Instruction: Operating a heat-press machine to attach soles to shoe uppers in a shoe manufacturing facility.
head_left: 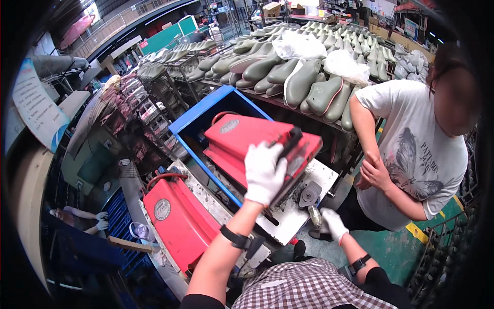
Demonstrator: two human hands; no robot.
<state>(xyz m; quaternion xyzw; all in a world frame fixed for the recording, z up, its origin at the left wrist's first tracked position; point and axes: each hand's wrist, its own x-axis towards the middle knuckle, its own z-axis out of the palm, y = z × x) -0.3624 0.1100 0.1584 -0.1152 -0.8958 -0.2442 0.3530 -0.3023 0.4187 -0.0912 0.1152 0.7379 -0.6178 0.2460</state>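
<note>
My left hand (265, 174), in a white glove, is on the front end of a red machine cover (244, 139). Its thumb and index finger close round the lower end of a black handle (291, 143). My right hand (334, 224), also gloved in white, is low beside the machine's white plate (282, 220). Close to its fingers is a worn metal cylinder (315, 216) below a round grey fitting (310, 193). Whether those fingers grip the cylinder or a dark piece under it cannot be made out.
A second red cover (175, 216) is at the left. A blue frame (203, 110) surrounds the nearer machine. Behind, a rack carries many grey-green boots (303, 82) and white plastic bags (298, 45). A person (411, 154) stands at the right; another person's gloved hands (102, 221) show far left.
</note>
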